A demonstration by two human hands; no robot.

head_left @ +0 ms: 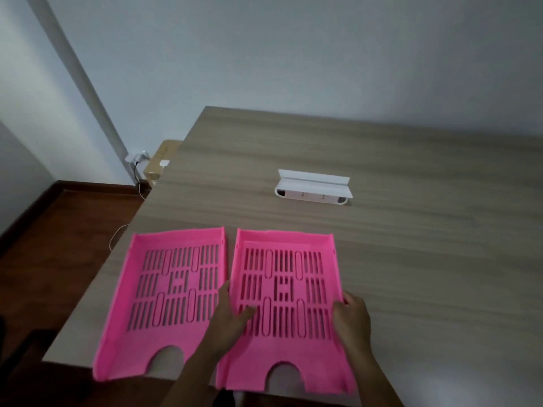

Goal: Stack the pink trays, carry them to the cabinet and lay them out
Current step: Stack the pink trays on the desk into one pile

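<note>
Two pink slotted trays lie side by side on the near left part of a wooden table [396, 230]. The left tray [164, 301] reaches the table's left and front edges. The right tray [286, 304] sits just beside it, its front notch over the near edge. My left hand [227, 320] grips the right tray's left wall, thumb inside on the slotted floor. My right hand [351, 321] clasps the same tray's right wall, fingers curled over the rim. Both trays appear to rest flat on the table.
A white folded box-like object [313, 187] lies farther back on the table. Left of the table are a dark wooden floor [67, 245], a cardboard box [161, 160] and a wall socket with cables [138, 160]. A plain wall stands behind.
</note>
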